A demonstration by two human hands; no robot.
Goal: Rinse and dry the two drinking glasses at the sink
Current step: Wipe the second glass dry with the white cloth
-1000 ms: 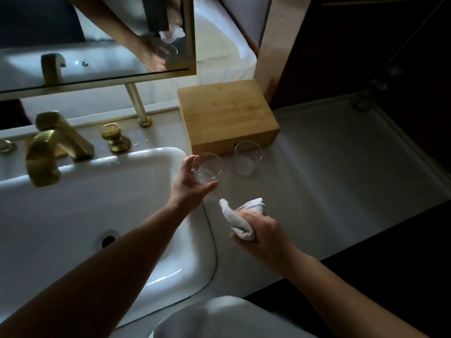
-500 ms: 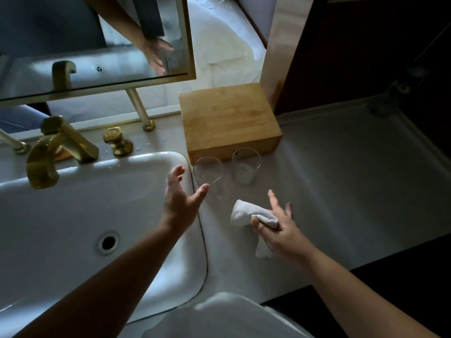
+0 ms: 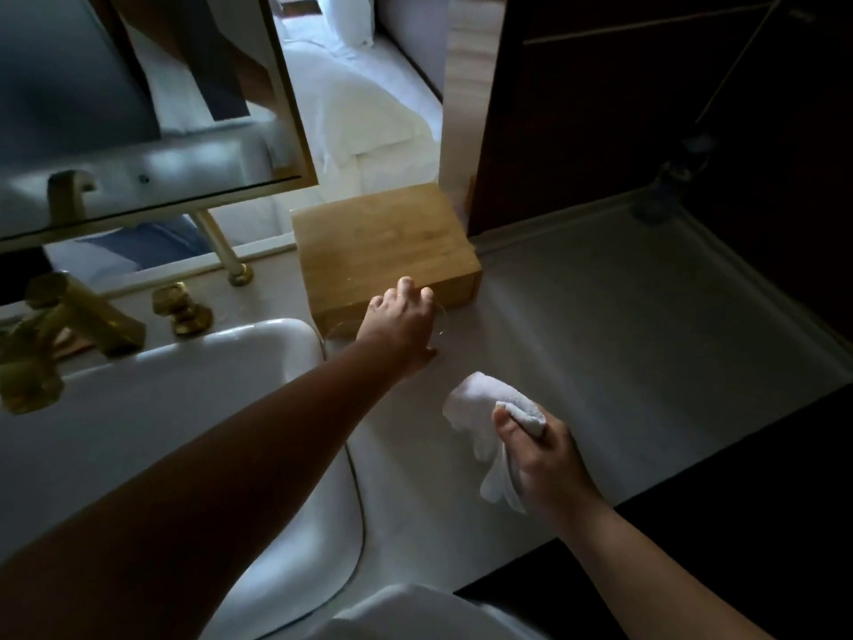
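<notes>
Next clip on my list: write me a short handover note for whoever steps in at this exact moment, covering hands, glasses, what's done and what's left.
Left hand: reaching over the glasses in front of the wooden box; fingers spread over them, and I cannot tell whether it has a grip.
Right hand: holds the white cloth above the counter.
Glasses: only a faint rim shows at the hand, on the counter right of the sink.
Done: cannot confirm from this picture.
Left: check that both glasses are dry; put down the cloth.

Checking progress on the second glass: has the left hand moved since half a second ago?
Yes. The left hand has reached forward and right, from beside the sink rim to the wooden box front, over the glasses.
</notes>
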